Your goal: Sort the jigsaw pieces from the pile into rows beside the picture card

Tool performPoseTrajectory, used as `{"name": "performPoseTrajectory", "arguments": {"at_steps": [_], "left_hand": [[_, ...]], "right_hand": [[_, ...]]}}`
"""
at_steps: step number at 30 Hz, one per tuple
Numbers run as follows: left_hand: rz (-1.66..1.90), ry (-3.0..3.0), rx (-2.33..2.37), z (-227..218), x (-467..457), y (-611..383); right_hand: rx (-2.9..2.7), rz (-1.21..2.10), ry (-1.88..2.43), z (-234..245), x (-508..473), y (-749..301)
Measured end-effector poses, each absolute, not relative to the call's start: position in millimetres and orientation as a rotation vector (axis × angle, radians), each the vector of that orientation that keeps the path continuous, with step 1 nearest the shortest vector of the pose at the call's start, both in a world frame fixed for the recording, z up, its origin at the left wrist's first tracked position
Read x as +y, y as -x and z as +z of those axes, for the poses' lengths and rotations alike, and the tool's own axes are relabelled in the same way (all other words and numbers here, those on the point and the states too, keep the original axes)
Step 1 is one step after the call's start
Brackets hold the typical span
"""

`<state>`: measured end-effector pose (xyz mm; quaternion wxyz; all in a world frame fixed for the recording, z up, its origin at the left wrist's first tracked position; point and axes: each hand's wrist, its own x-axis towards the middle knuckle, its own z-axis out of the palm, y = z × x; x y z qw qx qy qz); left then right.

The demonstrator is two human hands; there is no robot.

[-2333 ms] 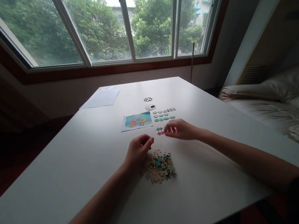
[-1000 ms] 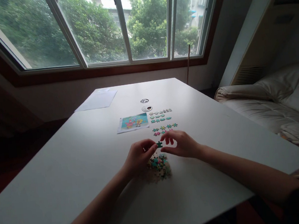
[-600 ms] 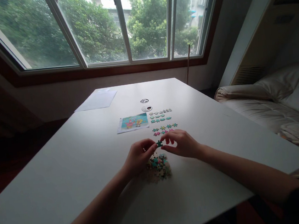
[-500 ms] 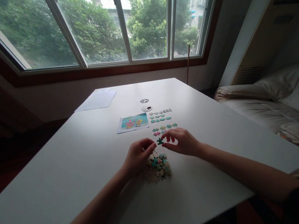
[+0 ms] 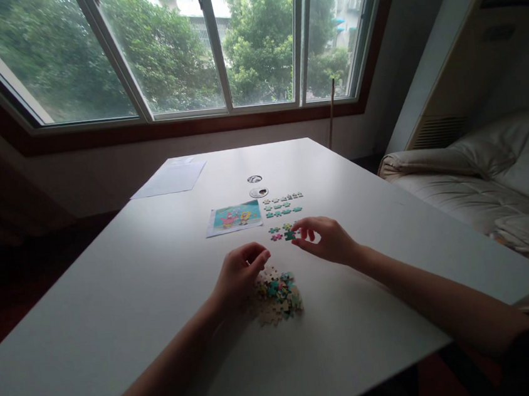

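Because only its right edge meets the fingertips, most of the dark green jigsaw piece shows, to the right of the SpongeBob picture sheet and on its near side; whether the piece touches the white table is hard to tell. The right hand appears clamped on it, forefinger above and thumb below, a narrow pinch that likely suits so small a thing and spares its neighbours. Beside it, also right of the picture sheet, lies a pink jigsaw piece, and farther off the teal jigsaw pieces lie in spaced rows, seemingly grouped by colour so that each shape reads separately. The left hand curls on the near side of the picture sheet, just beside a jumbled heap of jigsaw pieces; no piece shows in it, and I cannot tell whether thumb and forefinger meet. The picture sheet itself lies flat and face up, probably so its colours are easy to see. Beyond it rest two round discs, and to its far left a white paper sheet, perhaps put there to be out of the way.
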<state>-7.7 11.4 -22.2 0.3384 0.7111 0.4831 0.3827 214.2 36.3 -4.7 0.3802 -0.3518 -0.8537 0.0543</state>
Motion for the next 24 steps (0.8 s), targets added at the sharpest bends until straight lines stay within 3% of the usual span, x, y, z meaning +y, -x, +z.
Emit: {"name": "performPoseTrajectory", "arguments": {"at_steps": [24], "left_hand": [[0.882,-1.881,1.271,-20.0,10.6,5.0]], "right_hand": [[-2.267,0.171,0.929,-7.1,35.2,-213.0]]}}
